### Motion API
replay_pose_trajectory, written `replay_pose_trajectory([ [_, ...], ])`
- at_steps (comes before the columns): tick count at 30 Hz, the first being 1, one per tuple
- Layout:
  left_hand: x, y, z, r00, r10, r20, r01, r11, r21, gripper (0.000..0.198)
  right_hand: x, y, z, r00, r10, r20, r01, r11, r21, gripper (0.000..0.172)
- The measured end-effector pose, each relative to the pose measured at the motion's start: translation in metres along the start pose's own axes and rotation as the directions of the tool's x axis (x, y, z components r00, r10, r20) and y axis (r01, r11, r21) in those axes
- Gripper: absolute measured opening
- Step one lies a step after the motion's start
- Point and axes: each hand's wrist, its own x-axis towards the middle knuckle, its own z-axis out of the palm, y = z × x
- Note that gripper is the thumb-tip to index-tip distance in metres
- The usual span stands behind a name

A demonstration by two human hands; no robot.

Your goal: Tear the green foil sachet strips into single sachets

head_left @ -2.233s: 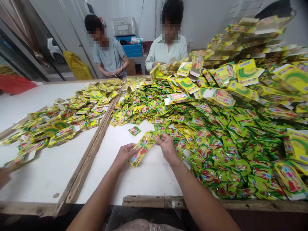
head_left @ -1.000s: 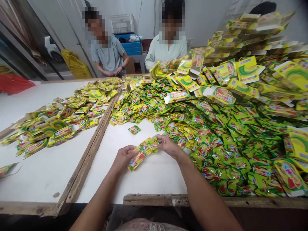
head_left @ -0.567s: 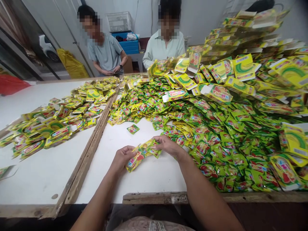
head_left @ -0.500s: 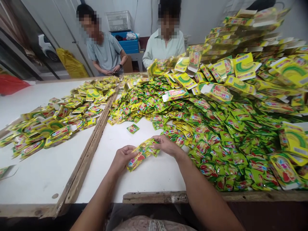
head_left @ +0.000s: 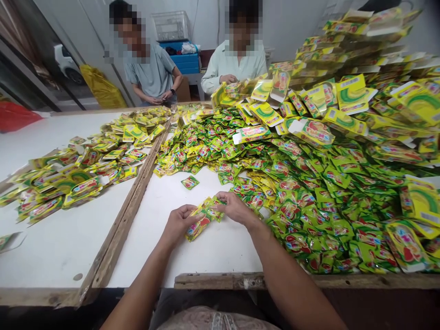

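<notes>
One yellow fruit-print carton [head_left: 199, 228] is pinched in the left hand [head_left: 176, 224], seemingly steadied against the green sachets [head_left: 217, 215] the right hand [head_left: 234, 208] grips at its end.

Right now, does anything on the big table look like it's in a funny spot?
Yes: one little green packet lies alone on the white tabletop, apart from the big heap of packets. At the picture's left edge, a box, partly cut off, lies away from the other boxes too.

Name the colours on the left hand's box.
The box is yellow with red and green print; head view.
</notes>
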Motion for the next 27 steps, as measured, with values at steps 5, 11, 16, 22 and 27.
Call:
replay_pose_trajectory([
  [5,-0.001,0.004,-0.002,0.999,-0.04,-0.014,0.038,0.997,-0.073,0.043,0.002,0.001,0.001,1.0,-0.005,-0.03,0.01,0.983,0.181,0.028],
  [11,-0.003,0.004,-0.003,1.0,-0.027,-0.007,0.026,0.995,-0.094,0.041,0.004,0.0,0.02,0.984,-0.06,-0.167,0.059,0.998,-0.01,0.024],
  [16,0.0,0.003,-0.003,1.0,0.007,0.024,-0.006,0.999,-0.038,0.04,0.002,-0.003,0.032,0.986,-0.074,-0.148,0.047,0.983,-0.18,0.016],
  [22,0.004,0.003,-0.002,0.999,0.017,-0.038,-0.021,0.995,-0.096,0.044,0.003,0.001,0.027,0.981,-0.114,-0.16,0.102,0.992,-0.08,0.018],
  [27,0.005,-0.001,-0.003,0.997,0.043,-0.066,-0.053,0.987,-0.149,0.043,0.001,-0.006,0.031,0.974,-0.09,-0.206,0.054,0.984,-0.173,0.007],
])
